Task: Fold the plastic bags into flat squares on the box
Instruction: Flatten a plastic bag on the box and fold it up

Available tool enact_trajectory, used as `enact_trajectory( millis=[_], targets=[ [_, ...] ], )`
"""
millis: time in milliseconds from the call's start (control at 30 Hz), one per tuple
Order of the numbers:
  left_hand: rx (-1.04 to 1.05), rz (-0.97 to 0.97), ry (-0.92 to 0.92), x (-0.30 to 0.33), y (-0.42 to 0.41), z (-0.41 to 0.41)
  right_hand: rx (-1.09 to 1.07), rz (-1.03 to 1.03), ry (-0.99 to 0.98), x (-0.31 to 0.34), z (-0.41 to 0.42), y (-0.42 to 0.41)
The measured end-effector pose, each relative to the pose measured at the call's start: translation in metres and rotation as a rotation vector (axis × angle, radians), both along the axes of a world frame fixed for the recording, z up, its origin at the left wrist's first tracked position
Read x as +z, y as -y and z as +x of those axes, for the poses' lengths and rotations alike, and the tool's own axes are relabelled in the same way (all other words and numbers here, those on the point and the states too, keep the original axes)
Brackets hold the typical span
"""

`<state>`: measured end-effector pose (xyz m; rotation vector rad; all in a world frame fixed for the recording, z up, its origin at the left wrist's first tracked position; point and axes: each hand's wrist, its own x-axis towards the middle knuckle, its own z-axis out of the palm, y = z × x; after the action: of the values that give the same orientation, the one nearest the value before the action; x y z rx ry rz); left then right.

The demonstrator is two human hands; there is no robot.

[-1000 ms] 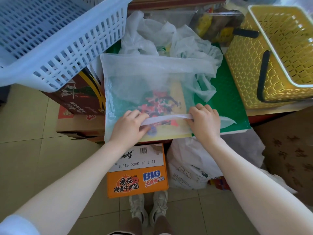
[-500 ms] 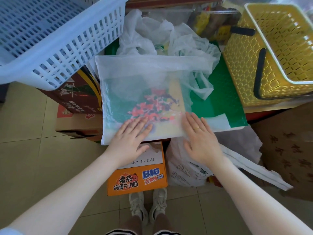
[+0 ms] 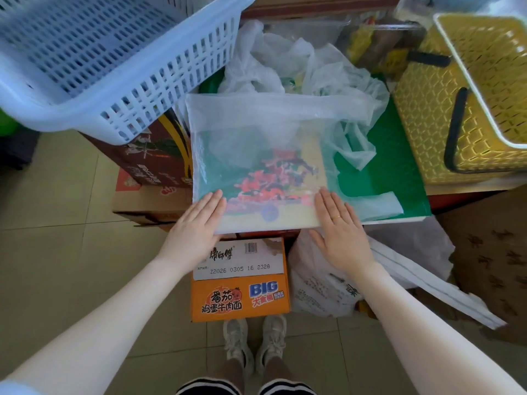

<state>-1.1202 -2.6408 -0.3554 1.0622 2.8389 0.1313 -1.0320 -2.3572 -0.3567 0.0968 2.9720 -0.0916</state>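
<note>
A translucent white plastic bag [image 3: 256, 138] lies spread flat as a broad rectangle on a green-topped box [image 3: 399, 172], whose printed picture shows through it. My left hand [image 3: 196, 229] rests palm-down on the bag's near left corner, fingers together and flat. Beside the bag's near right edge, my right hand [image 3: 339, 226] lies flat as well, a ring on one finger. Neither hand grips anything. Crumpled plastic bags [image 3: 288, 61] are heaped at the far end of the box.
A light blue slotted basket [image 3: 99, 67] overhangs at the upper left. A yellow basket with black handle [image 3: 470, 104] stands on the right. Below the box sit an orange noodle carton [image 3: 242, 283] and a white bag [image 3: 322, 283]. My feet stand on tiled floor.
A second ago both hands pinched a folded strip across the bag's near part. They let go and now press flat on the bag's near corners, sliding apart.
</note>
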Motion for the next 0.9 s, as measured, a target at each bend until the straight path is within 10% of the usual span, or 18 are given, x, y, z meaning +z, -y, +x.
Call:
enact_trajectory(
  millis=[333,700,900],
  targets=[
    [-0.037,0.413,0.175,0.018,0.011,0.017,0.237,-0.054,-0.160,0.032,-0.011,0.040],
    [0.241,0.806,0.551,0.048,0.027,0.018,0.151,-0.299,0.406,0.094,-0.017,0.043],
    [0.328,0.888,0.449,0.049,0.019,-0.004,0.076,-0.356,0.120,0.098,-0.045,0.035]
  ],
)
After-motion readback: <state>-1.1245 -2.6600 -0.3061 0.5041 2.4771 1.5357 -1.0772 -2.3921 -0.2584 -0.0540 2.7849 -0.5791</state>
